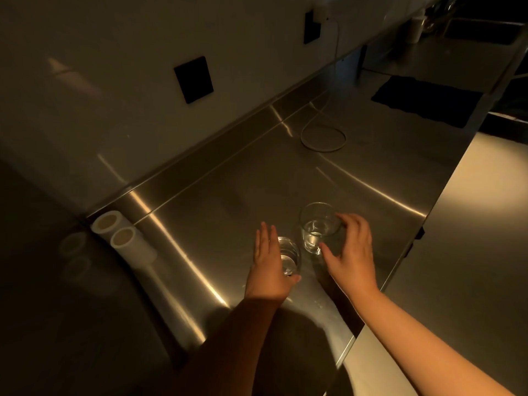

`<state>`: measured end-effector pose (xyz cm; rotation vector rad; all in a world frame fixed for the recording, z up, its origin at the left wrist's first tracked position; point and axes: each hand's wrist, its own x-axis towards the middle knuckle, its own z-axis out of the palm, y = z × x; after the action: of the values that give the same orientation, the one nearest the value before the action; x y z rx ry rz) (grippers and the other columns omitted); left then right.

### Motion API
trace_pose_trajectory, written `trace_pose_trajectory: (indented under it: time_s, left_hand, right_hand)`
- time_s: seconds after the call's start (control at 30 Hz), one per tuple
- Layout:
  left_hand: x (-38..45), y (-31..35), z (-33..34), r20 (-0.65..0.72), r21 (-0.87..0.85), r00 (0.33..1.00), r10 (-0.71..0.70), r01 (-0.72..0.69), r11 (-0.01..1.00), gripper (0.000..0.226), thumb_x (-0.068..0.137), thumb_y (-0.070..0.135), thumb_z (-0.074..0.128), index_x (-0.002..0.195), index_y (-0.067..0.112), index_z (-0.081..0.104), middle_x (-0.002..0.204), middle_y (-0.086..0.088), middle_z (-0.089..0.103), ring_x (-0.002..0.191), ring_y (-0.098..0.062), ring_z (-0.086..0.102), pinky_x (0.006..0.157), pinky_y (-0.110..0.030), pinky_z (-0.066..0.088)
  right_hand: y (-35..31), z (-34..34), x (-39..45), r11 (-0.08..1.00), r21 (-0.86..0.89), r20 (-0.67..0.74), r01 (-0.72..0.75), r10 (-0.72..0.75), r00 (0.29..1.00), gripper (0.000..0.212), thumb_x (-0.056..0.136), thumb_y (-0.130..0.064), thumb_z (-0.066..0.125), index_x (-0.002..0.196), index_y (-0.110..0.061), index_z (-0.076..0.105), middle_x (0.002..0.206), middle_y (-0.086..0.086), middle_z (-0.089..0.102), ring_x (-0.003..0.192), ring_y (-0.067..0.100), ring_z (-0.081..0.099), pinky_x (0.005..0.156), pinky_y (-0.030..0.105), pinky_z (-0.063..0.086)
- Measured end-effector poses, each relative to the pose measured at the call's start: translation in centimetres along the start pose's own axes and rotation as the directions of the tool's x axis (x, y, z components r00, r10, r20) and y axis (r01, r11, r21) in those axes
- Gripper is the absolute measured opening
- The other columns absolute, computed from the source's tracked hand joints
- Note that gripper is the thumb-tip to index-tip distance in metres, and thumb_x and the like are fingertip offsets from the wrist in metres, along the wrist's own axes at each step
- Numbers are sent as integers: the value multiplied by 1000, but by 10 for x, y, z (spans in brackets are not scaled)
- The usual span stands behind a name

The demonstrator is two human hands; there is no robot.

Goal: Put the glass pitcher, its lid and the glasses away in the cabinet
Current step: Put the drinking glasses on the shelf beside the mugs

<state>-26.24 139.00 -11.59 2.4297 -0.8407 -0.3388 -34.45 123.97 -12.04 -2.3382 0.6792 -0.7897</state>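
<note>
You have two glasses in front of you on the steel counter (357, 172), and the biggest danger now is that they knock together, because they stand just beside each other and you reach for both at the same time. Your left hand (268, 264) lies against the left side of the near glass (290, 258) with the fingers straight and together and the thumb coming around the front, so it is more a flat touch than a real grip; if you lift like this, the glass can slip out. Your right hand (353, 252) is spread wide around the far glass (318, 227), fingertips at the rim and thumb low near the base, and I cannot tell if it already presses the wall. A pull from the rim alone may tip that glass toward the other one. The light is weak and the clear glass is hard to see against the shiny metal, so it is easy to judge the edge wrongly. Both glasses are short, clear, upright tumblers with thick bottoms, and they seem empty. The pitcher, the lid and the cabinet are not in view.
</note>
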Motion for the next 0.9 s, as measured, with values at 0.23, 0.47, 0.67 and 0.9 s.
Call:
trace_pose_trajectory:
  time_s: [0.23,0.47,0.67,0.9]
  left_hand:
    - [3,0,4,17,-17,999,29,-29,999,110,75,32,75,150,13,-3,159,-1,-9,144,-13,-12,113,-21,0]
    - [4,6,4,54,-183,998,24,-14,983,109,72,25,77,151,18,3,159,3,0,144,-12,8,114,-21,14]
    - [4,7,6,95,-138,995,19,-6,990,106,77,29,75,151,18,0,159,3,0,145,-10,-2,112,-20,8]
    - [4,7,6,127,-136,992,-26,44,990,108,76,34,75,151,21,-3,159,3,-2,144,-10,-2,109,-21,10]
  right_hand:
    - [-3,29,8,933,244,106,-264,244,964,104,70,-25,81,149,-17,13,151,8,27,138,22,28,110,31,29]
    - [-2,32,19,914,254,61,-317,312,948,106,63,-34,84,146,-23,20,146,4,39,132,20,39,105,42,40]
    - [-7,14,13,916,328,-52,-232,263,963,102,61,-38,84,142,-37,23,143,-2,41,130,13,41,105,40,41]
    - [-33,-6,4,876,455,-29,-161,195,980,98,55,-51,80,137,-52,25,138,-17,40,127,1,40,100,21,36]
